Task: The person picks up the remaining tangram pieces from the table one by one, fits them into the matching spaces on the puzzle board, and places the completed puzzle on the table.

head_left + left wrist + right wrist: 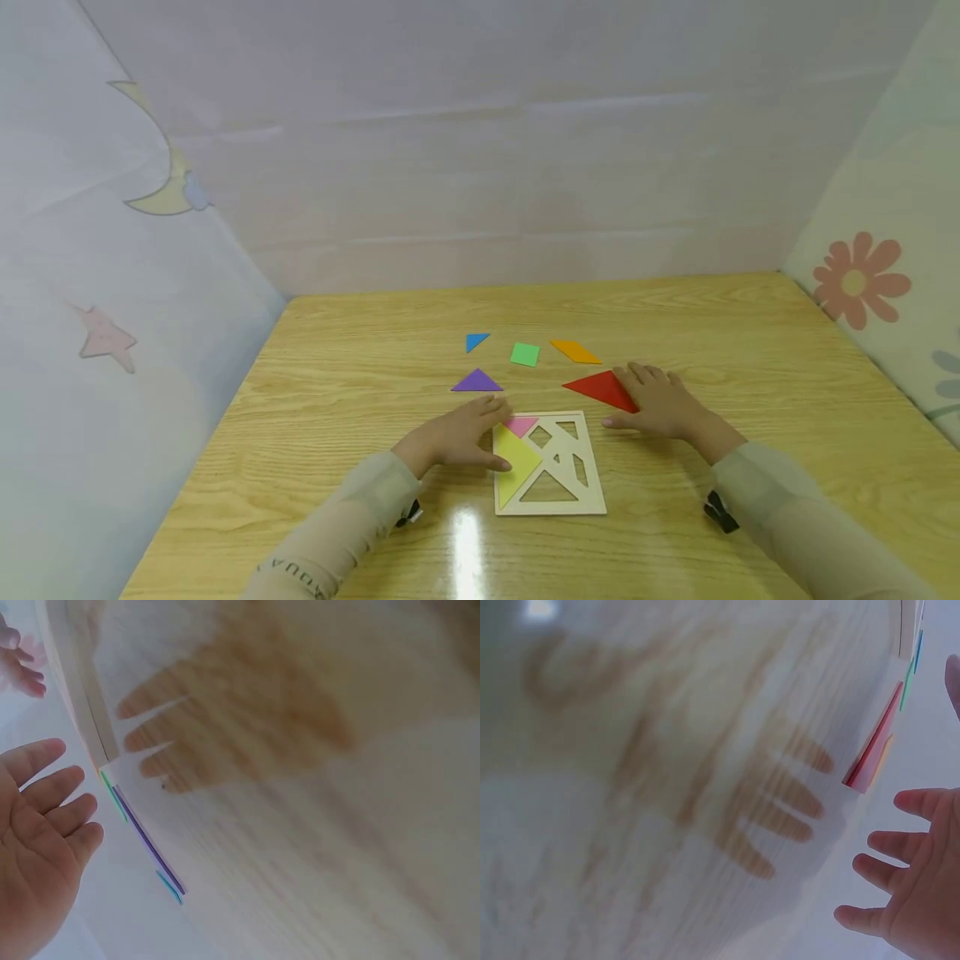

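A pale tangram board with cut-out slots lies on the table, a large yellow triangle and a pink piece in its left part. My left hand hovers by the board's left edge, fingers loosely extended and holding nothing. In the left wrist view its fingers stand apart from the table. My right hand is over the right end of a large red triangle, hiding part of it. In the right wrist view the fingers are spread, with the red triangle apart from them.
Behind the board lie a purple triangle, a small blue triangle, a green square and an orange parallelogram. The wooden table meets printed cloth walls at the back and sides.
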A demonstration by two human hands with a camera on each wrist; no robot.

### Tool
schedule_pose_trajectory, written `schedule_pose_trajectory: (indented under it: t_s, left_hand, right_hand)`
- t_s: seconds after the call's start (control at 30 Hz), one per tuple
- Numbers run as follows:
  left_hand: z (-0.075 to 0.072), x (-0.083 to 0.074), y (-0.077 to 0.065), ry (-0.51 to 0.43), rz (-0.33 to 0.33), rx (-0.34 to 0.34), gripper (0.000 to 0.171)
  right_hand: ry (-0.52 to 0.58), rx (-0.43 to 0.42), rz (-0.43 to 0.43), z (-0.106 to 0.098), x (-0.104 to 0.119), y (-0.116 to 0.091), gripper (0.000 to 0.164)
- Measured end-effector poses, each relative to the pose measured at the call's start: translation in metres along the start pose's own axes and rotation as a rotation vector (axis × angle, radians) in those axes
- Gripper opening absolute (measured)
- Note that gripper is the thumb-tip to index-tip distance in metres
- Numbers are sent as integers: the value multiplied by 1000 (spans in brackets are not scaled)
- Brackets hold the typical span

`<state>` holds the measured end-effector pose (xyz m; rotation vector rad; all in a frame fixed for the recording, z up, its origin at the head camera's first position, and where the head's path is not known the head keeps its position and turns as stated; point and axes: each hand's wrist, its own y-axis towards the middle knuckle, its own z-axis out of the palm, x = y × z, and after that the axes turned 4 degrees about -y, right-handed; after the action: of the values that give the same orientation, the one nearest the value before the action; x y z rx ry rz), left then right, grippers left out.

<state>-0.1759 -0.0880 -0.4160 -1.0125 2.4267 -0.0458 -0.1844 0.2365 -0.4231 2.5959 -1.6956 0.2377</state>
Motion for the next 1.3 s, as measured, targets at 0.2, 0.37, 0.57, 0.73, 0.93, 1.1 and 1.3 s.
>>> schedule_pose_trajectory:
  t_s: [0.2,0.37,0.57,0.73,0.93,1.1,1.3]
  left_hand:
    - [-1,-4,1,38,17,23,74]
    - [1,-3,4,70,19,36,69]
    - [2,-4,8,98,23,57,68]
    - [3,-4,10,107,29,62,68]
    - [5,-4,12,128,22,65,70]
    - [4,-4,12,137,22,66,71]
    - [3,-4,12,136,31,66,72]
  right_hand:
    - [14,28,11,2,0,1,98]
    - [33,42,20,4,-1,5,94]
    - [56,27,33,4,1,12,88]
    - [74,-12,41,6,1,17,78]
    - [40,-32,43,6,-1,22,65]
    - [11,-37,34,5,-3,25,58]
    - [47,-4,49,3,-2,29,57]
